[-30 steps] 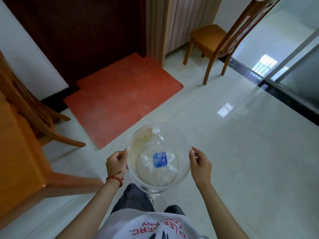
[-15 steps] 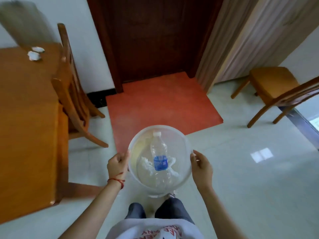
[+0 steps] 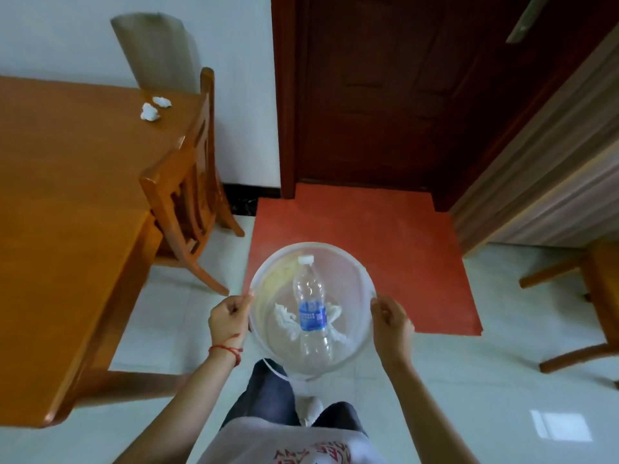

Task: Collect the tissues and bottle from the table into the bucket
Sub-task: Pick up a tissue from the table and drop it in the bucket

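1. The bucket [image 3: 264, 279] is round, of clear plastic, held off the floor with its open mouth up; a thin white handle hangs below its near side.
2. The bottle [image 3: 311, 308] is clear plastic with a white cap and blue label. It lies inside the bucket, its cap toward the far rim and its base at the near wall.
3. White tissues [image 3: 284, 321] lie crumpled on the bucket's bottom, under and on both sides of the bottle.
4. Two more crumpled white tissues [image 3: 149, 112] sit close together on the tabletop near its far right corner.

bucket [image 3: 355, 269]: 1 | bottle [image 3: 311, 309]: 1 | tissues in bucket [image 3: 284, 321]: 2 | tissues on desk [image 3: 149, 112]: 2 | desk [image 3: 67, 212]: 1 | chairs [image 3: 187, 182]: 2 | hands: 2
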